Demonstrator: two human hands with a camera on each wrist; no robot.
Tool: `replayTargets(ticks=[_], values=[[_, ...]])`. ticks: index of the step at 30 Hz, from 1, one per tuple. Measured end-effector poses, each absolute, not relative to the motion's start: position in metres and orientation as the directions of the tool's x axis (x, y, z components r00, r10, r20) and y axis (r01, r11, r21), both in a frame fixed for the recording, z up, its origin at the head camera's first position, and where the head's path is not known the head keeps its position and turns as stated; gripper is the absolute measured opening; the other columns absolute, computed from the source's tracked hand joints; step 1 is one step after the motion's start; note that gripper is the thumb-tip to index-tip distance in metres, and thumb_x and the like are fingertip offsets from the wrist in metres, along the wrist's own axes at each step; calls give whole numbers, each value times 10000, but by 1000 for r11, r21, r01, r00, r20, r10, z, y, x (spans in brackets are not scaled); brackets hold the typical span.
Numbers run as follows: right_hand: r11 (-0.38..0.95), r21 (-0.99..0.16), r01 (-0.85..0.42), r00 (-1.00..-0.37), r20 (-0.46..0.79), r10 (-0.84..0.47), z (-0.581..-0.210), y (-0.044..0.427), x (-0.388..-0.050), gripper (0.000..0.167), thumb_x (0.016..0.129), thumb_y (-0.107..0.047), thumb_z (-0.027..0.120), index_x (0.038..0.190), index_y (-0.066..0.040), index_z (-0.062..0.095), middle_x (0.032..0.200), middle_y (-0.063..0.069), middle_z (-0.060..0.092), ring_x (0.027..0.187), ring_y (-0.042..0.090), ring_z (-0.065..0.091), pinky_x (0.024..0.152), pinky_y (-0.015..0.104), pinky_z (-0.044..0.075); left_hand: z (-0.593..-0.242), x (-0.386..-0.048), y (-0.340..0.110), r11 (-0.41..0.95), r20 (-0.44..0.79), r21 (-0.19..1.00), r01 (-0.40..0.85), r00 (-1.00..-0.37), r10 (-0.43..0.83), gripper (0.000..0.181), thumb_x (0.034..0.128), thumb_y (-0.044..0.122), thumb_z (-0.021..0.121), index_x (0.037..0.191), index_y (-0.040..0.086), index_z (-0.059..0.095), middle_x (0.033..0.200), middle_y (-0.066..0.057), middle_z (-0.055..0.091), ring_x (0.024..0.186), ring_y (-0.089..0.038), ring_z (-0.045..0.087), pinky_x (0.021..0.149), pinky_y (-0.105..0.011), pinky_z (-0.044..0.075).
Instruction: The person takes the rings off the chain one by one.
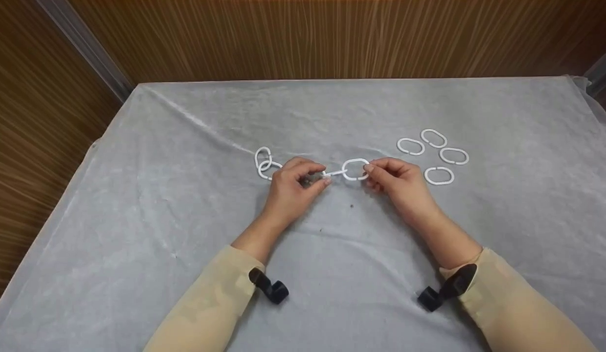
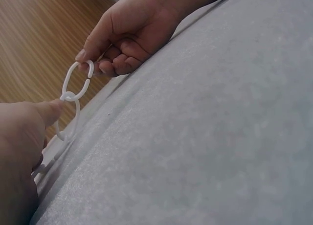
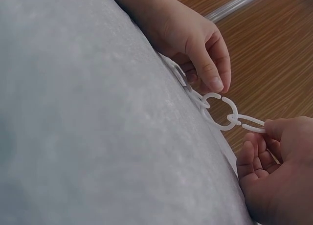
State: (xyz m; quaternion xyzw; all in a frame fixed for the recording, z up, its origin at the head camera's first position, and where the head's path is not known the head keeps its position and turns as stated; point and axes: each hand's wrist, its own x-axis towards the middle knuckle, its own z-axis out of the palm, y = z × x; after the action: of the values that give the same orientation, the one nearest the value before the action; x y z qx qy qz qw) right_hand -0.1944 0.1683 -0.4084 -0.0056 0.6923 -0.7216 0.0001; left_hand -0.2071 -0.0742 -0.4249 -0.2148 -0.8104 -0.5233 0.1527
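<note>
A short chain of white oval plastic links, each with a small gap in its side, runs between the hands. The left hand (image 1: 294,188) pinches one link (image 3: 236,107) between thumb and index finger. Hooked through it is the end link (image 1: 355,160), whose far end the right hand (image 1: 403,182) pinches between thumb and forefinger. In the right wrist view this end link (image 3: 252,119) points toward the right thumb. More joined links (image 1: 257,159) lie on the cloth left of the left hand, which partly hides the chain.
Several loose white links (image 1: 438,183) lie on the grey cloth (image 1: 332,293) beyond the right hand. Wood-grain panels (image 1: 303,39) stand behind and to the left of the table. A black wrist mount (image 1: 278,292) sits on the left sleeve, another (image 1: 431,298) on the right.
</note>
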Motion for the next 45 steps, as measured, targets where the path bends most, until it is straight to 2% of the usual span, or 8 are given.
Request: replayTargets(ticks=[9,19,30,38,45], values=[[-33,-999,2,-1000,-1,-10,-408,168,-195,83,1002,-46,722,990,29,756,760,16,690,676,103,608,640,224,518,-426,-209,-74,423,453,765,486,-872,185,165,865,28,874,1017,5,811,981,-86,713,884,-210,709,777,-272,555],[-44,-999,4,-1000,-4,-16,-408,168,-194,68,999,-30,719,974,22,754,756,24,680,676,106,601,643,221,522,-425,-209,-74,459,419,766,450,-891,174,99,881,-2,830,974,23,813,958,-72,717,860,-173,677,770,-244,530],[-37,-999,7,-1000,-6,-19,-408,168,-194,85,1000,-35,718,976,40,749,752,22,681,678,106,607,645,224,523,-424,-208,-74,461,429,761,456,-888,169,50,907,29,816,952,51,813,950,-46,720,850,-146,661,761,-243,515],[-59,-998,7,-1000,-6,-15,-408,167,-193,58,983,-24,736,966,21,768,744,30,674,673,113,594,639,226,519,-425,-207,-73,438,515,723,535,-839,174,39,921,59,826,950,67,801,959,-34,725,833,-145,656,731,-264,528],[-59,-998,8,-1000,-7,-24,-407,167,-194,53,969,-37,759,969,7,788,728,25,650,675,117,581,639,232,514,-425,-208,-75,396,605,681,616,-778,168,38,925,60,826,948,63,795,943,-36,728,838,-230,678,697,-347,537]])
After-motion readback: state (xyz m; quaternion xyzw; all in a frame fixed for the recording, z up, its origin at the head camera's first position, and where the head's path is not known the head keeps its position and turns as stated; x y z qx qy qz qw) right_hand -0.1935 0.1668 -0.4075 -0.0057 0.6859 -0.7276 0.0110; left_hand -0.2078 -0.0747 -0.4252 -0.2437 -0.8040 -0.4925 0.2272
